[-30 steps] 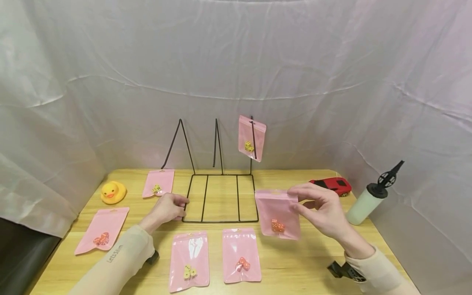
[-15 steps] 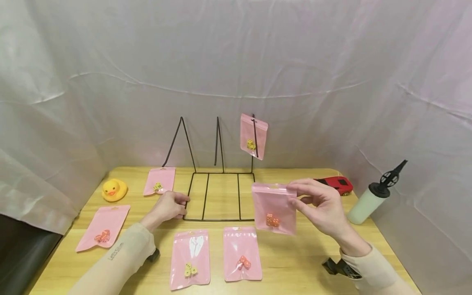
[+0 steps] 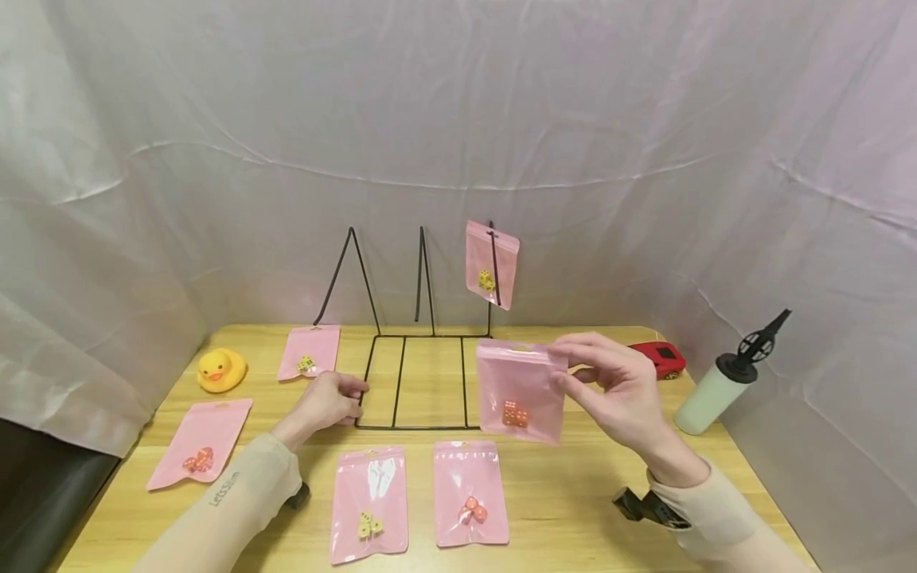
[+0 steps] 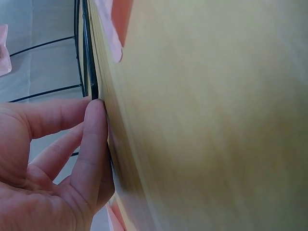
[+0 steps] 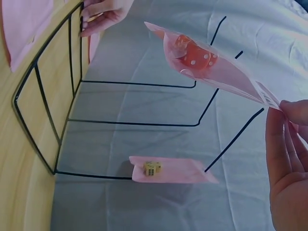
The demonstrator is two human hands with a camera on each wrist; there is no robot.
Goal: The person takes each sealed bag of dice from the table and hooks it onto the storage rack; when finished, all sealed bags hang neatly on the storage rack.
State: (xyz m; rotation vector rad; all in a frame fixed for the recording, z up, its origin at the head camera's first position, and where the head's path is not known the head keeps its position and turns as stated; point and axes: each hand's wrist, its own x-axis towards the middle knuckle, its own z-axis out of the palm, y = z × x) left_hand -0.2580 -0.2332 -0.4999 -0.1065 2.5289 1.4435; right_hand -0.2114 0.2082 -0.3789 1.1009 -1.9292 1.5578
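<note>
My right hand pinches the upper right corner of a pink zip bag with orange dice in it, held above the right front of the black wire rack. In the right wrist view the bag is tilted, its dice at the far end. My left hand grips the rack's left base wire between thumb and fingers; the left wrist view shows the fingertips at that wire. A pink bag with yellow dice hangs on the rack's right hook. The middle and left hooks carry nothing.
Pink bags with yellow dice and orange dice lie in front of the rack. Two more, one with orange dice and one with yellow dice, lie left. A rubber duck, red toy car and pump bottle stand around.
My right hand has moved left and up with the pink bag, bringing it nearer the rack. The left hand stays at the rack's left wire.
</note>
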